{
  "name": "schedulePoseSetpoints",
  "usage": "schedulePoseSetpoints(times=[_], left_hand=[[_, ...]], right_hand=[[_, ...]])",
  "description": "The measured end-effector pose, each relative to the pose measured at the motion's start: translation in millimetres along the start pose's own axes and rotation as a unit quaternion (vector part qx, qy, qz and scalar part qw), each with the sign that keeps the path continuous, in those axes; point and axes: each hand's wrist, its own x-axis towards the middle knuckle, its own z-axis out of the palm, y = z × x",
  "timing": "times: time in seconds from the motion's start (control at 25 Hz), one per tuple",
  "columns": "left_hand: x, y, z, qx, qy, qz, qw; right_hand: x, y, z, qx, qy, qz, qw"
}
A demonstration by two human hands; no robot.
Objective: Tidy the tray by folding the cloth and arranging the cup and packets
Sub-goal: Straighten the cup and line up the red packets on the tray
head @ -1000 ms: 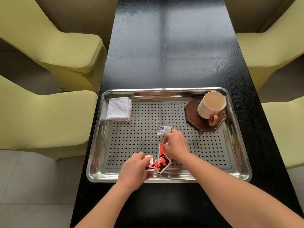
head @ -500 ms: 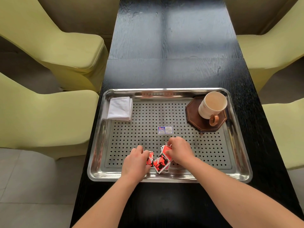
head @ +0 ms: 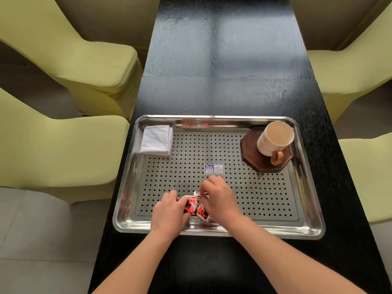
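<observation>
A perforated steel tray [head: 305, 211] lies on the black table. Near its front edge, red, black and white packets [head: 194, 207] sit bunched between my hands. My left hand [head: 169, 213] grips one packet from the left, and my right hand [head: 219, 198] pinches other packets from the right. How many packets there are is hidden by my fingers. A folded white cloth [head: 156, 140] lies in the tray's back left corner. In the back right corner a cream cup [head: 273, 141] with a brown handle stands on a dark octagonal coaster [head: 252, 154].
A small blue and white sticker [head: 213, 168] is on the tray's middle. The black table [head: 222, 60] stretches away beyond the tray. Yellow-green chairs [head: 63, 149] stand along both sides of the table.
Both hands have drawn closer together at the tray's front, pushing the packets into a tighter bunch. Cloth, cup and coaster have not moved.
</observation>
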Motion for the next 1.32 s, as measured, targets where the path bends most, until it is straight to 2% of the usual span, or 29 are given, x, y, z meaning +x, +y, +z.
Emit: schedulePoseSetpoints(times=[0.16,0.24,0.32,0.36,0.4,0.48,0.52,0.72,0.84,0.92,1.12,1.2,1.32], left_hand=[[-5,-4,1,-0.055,-0.006,-0.039,0.998],[-3,-3,0,-0.123,-0.001,-0.039,0.992],[0,3,-1,-0.167,-0.009,-0.005,0.986],[0,7,-2,-0.169,-0.015,0.012,0.985],[0,11,-3,-0.159,-0.021,0.024,0.987],[0,18,-1,-0.125,-0.026,0.032,0.991],[0,20,1,-0.11,-0.026,0.028,0.993],[0,25,6,-0.079,-0.017,0.008,0.997],[-1,29,7,-0.078,-0.01,-0.002,0.997],[1,29,9,-0.085,-0.005,-0.008,0.996],[0,34,11,-0.021,-0.003,0.027,0.999],[3,37,9,0.014,-0.004,0.048,0.999],[5,38,9,0.007,-0.001,0.038,0.999]], right_hand=[[-15,-3,22,-0.049,-0.129,-0.028,0.99],[-22,9,16,-0.037,-0.084,-0.017,0.996],[-25,31,4,-0.047,-0.004,0.066,0.997],[-26,41,-2,-0.058,-0.001,0.115,0.992],[-27,48,-4,-0.07,-0.029,0.143,0.987],[-27,52,-1,-0.105,-0.103,0.146,0.978],[-27,51,2,-0.111,-0.115,0.145,0.976],[-21,42,14,-0.093,-0.075,0.192,0.974],[-18,43,11,-0.017,-0.048,0.235,0.971],[-19,49,6,0.016,-0.041,0.233,0.972],[-23,44,12,-0.068,-0.088,0.206,0.972],[-21,40,17,-0.049,-0.078,0.237,0.967],[-18,42,15,-0.013,-0.073,0.292,0.953]])
